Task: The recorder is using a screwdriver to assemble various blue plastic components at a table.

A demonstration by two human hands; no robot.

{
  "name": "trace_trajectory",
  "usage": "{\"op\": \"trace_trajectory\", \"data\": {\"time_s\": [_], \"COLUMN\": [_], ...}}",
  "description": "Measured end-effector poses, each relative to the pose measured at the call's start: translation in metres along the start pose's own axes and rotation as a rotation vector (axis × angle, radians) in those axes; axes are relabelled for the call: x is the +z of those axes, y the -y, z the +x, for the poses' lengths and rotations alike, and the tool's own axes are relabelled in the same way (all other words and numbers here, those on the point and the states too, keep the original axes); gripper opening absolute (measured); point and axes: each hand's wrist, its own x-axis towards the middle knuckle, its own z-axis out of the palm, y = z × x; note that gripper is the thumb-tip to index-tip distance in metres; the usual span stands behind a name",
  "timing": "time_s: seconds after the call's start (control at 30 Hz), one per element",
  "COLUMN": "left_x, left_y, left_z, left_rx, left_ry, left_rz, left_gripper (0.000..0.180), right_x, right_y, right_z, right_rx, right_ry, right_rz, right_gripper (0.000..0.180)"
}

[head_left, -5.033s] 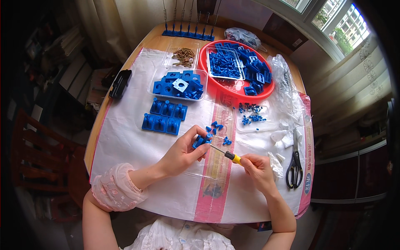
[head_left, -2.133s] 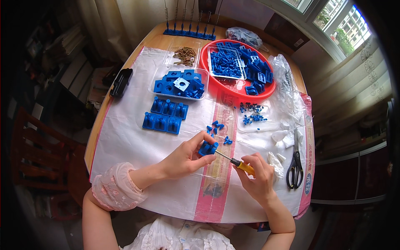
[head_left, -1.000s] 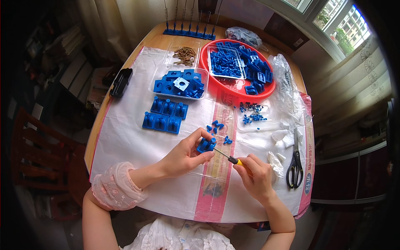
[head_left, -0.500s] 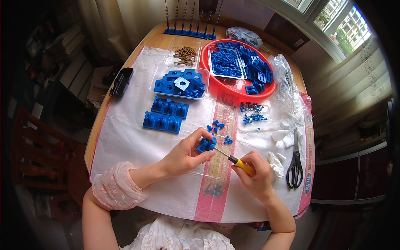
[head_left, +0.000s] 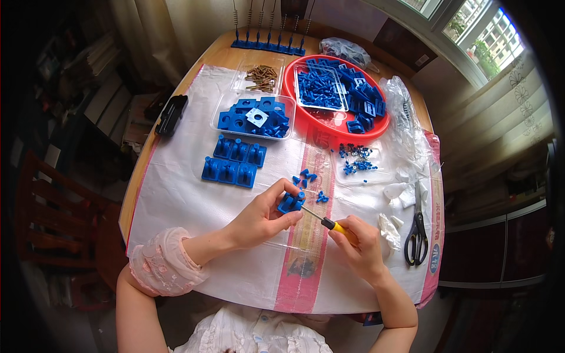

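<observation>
head view: the left hand (head_left: 262, 219) was clamped round a small blue plastic block (head_left: 290, 203), held just above the white woven sheet (head_left: 188, 194) on the counter. the right hand (head_left: 360, 247) gripped a yellow-handled screwdriver (head_left: 329, 222), tip at the block's side. i'd say keeping the shaft in line with the screw and the block pinched firm mattered most, or the tip would slip. loose blue bits (head_left: 306, 176) lay just beyond.

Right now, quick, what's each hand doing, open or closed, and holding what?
Left hand: closed on a small blue plastic part.
Right hand: closed on a yellow-handled screwdriver, tip at the part.
</observation>
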Motion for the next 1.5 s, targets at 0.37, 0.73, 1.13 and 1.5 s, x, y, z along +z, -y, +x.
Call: {"op": "trace_trajectory", "data": {"time_s": [0.37, 0.73, 1.13, 1.5], "left_x": [0.002, 0.0, 0.0, -0.002], "left_y": [-0.002, -0.002, -0.001, -0.003], "left_z": [-0.001, 0.002, 0.002, 0.003], "left_rx": [0.007, 0.01, 0.018, 0.009], "left_ry": [0.002, -0.066, -0.069, -0.085], "left_rz": [0.003, -0.035, -0.011, -0.003], "left_gripper": [0.028, 0.026, 0.025, 0.025], "right_x": [0.002, 0.005, 0.0, 0.001], "right_y": [-0.002, -0.01, 0.004, -0.004], "right_z": [-0.001, -0.004, 0.001, -0.001], "right_rx": [0.006, 0.101, 0.162, -0.046], "right_ry": [-0.067, -0.074, -0.001, -0.123], "right_rz": [-0.004, 0.163, 0.166, 0.042], "right_gripper": [0.019, 0.018, 0.022, 0.02]}}
